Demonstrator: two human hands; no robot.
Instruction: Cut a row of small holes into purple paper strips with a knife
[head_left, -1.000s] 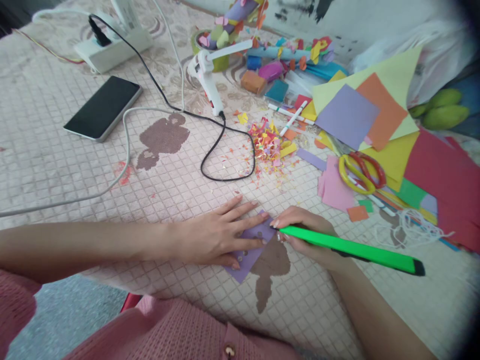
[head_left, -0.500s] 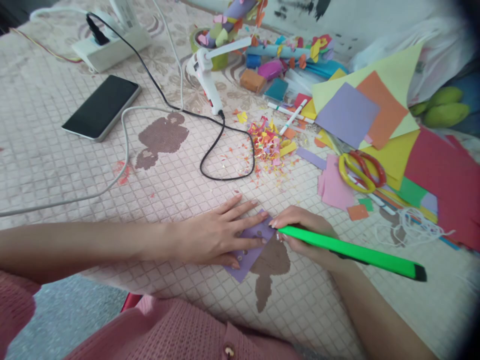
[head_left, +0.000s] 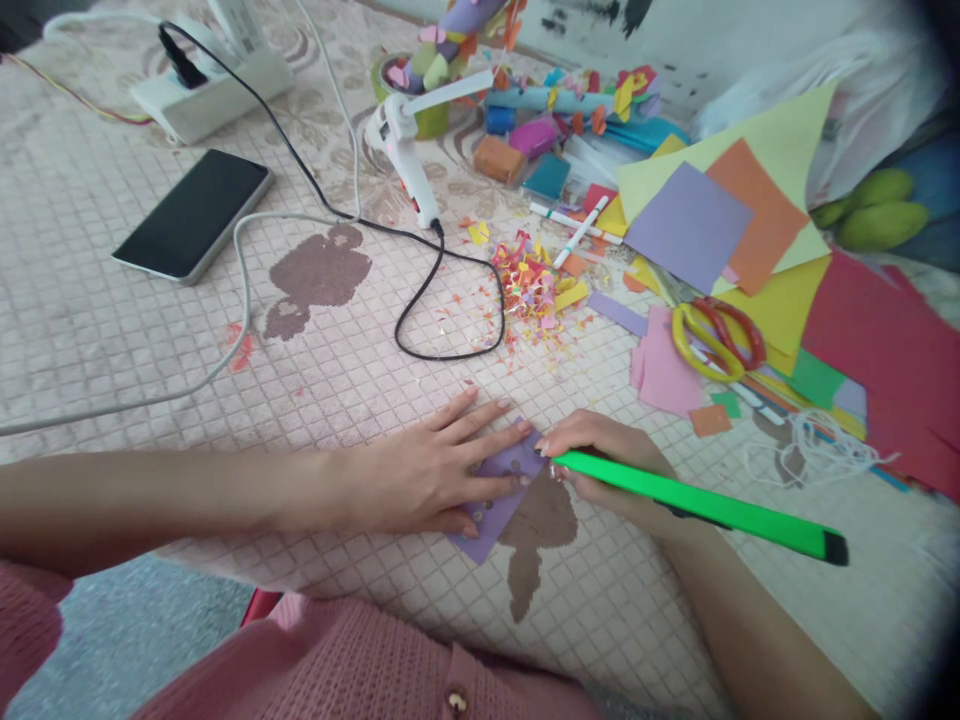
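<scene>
My left hand [head_left: 409, 480] lies flat with its fingers spread, pressing a small purple paper [head_left: 480, 545] against the tablecloth. Several small round spots or holes show in the paper between the fingers. In my right hand [head_left: 611, 450] is a long green utility knife [head_left: 705, 505] with a black end cap, gripped like a pen. Its front end meets the paper's upper right corner; a blade cannot be made out. The knife's body slants back to the right over my wrist.
A glue gun [head_left: 409, 165] with a looping black cord lies beyond my hands, beside paper scraps [head_left: 529, 280]. Scissors [head_left: 705, 345], coloured paper [head_left: 690, 225] and white string [head_left: 817, 450] are at right. A phone [head_left: 195, 215] and power strip [head_left: 214, 100] lie at left.
The view has shifted slightly, moving everything a little to the left. Both hands, the purple paper and the green knife keep nearly the same positions relative to each other.
</scene>
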